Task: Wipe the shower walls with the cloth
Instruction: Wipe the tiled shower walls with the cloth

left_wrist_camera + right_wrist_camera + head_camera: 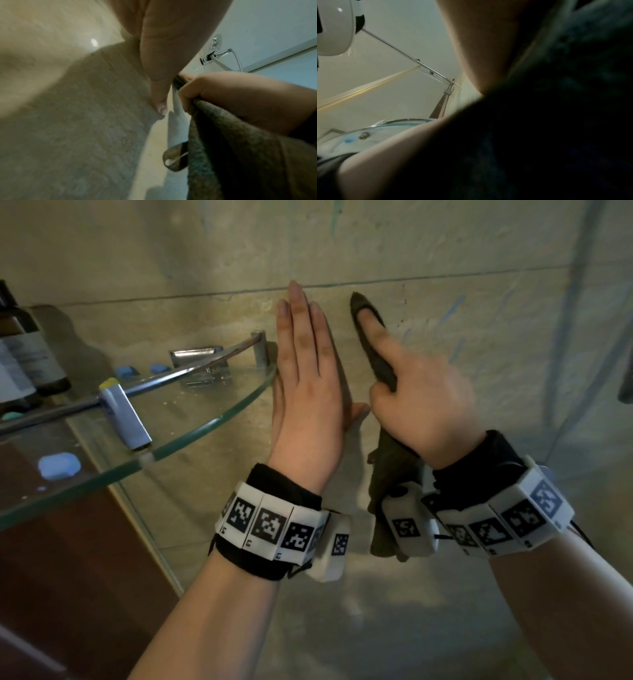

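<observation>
The left hand point(305, 371) lies flat on the beige tiled shower wall point(445, 313), fingers straight, beside the curved glass corner shelf point(205, 419); the right hand point(421, 402) grips the dark grey terry cloth point(380, 364), forefinger pressing it to the wall

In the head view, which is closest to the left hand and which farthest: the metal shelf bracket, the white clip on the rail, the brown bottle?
From the left hand:
1. Metal shelf bracket, just left of its fingers.
2. White clip, farther left on the rail.
3. Brown bottle, far left edge.
</observation>
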A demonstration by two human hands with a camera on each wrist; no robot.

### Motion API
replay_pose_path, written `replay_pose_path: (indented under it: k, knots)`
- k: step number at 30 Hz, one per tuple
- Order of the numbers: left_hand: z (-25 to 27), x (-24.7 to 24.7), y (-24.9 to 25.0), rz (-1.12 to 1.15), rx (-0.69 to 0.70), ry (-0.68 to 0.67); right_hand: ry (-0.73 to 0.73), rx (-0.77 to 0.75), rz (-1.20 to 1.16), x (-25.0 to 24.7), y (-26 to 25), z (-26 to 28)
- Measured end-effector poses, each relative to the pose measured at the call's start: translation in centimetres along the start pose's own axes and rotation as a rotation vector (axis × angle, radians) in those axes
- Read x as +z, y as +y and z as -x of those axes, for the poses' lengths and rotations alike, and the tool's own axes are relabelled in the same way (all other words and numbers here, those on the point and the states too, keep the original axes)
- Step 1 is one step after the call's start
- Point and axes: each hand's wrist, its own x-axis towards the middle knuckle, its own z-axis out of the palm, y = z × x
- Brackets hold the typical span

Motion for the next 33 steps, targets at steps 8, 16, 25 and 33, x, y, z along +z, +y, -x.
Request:
replay_pose_path:
  k: [8,16,25,33]
  knots:
    - [0.1,-0.1,0.2,-0.006,-0.01,-0.024,0.082,0.132,0.006,-0.7,0.4,0.2]
    - [0.0,-0.3,0.2,0.015,-0.009,-0.026,0.03,0.044,0.006,0.0,0.2,1.0]
    - [0.2,-0.6,0.3,0.037,-0.01,-0.046,-0.011,-0.05,-0.094,1.5,0.8,2.0]
    - [0.1,-0.8,0.5,0.04,-0.018,-0.082,0.056,0.085,-0.002,1.3,2.4,2.5]
